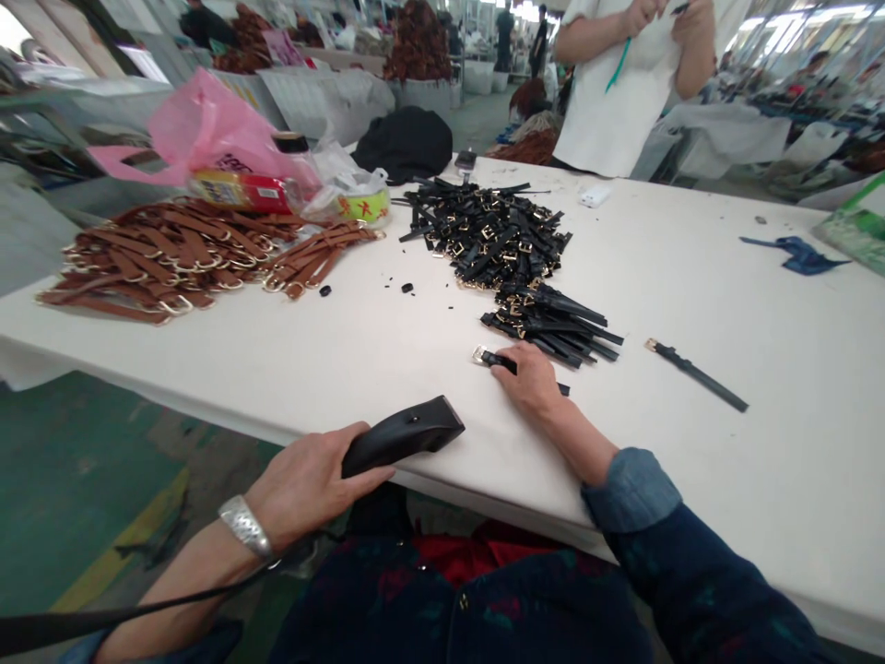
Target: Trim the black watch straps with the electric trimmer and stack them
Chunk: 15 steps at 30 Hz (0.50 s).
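My left hand (314, 475) is wrapped round a black hair clipper (407, 433), its wide head pointing right over the table's front edge. A dark cord runs back along the forearm. On the white tabletop, my right hand (529, 378) is closed over a short black buckle strap (499, 361). The strap's metal buckle sticks out to the left of the fingers and its dark tail shows at the right; the middle is hidden under the hand. Just beyond lies a bundle of black straps (560, 323), touching a larger heap of black buckle straps (490, 231).
A single black strap (698, 376) lies to the right. Brown buckle straps (166, 254) are piled at the left, near a pink plastic bag (207, 124). A black cap-like item (405, 143) and blue cloth scrap (795, 254) lie further back. Across the table stands a person (622, 92).
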Available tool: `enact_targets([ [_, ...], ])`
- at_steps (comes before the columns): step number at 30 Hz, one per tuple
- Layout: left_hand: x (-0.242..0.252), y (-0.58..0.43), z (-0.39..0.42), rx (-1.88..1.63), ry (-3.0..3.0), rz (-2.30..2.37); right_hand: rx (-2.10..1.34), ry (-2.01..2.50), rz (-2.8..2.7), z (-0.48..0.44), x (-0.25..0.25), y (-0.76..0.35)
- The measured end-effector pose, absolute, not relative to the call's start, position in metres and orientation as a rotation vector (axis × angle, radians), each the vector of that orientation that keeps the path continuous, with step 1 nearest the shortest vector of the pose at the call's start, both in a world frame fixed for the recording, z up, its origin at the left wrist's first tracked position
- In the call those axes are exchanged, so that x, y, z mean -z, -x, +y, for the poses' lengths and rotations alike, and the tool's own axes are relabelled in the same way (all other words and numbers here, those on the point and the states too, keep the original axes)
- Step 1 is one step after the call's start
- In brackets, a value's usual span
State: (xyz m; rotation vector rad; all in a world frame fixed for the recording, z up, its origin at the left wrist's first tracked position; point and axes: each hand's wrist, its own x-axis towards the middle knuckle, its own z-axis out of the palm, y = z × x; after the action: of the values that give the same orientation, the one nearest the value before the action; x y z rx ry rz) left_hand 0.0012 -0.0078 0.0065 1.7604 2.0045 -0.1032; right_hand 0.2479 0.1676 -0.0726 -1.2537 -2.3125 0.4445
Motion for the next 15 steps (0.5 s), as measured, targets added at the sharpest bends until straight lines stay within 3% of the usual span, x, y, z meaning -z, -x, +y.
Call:
enact_targets([
  [6,-0.017,-0.012,-0.005,0.113,-1.837,1.996,-0.702,1.039,-2.300,0.096,0.072,-0.265],
  [15,-0.014,-0.043,0.020,0.353,-1.963,1.957,-0.674,1.029,-2.145,0.079,0.075,-0.275],
])
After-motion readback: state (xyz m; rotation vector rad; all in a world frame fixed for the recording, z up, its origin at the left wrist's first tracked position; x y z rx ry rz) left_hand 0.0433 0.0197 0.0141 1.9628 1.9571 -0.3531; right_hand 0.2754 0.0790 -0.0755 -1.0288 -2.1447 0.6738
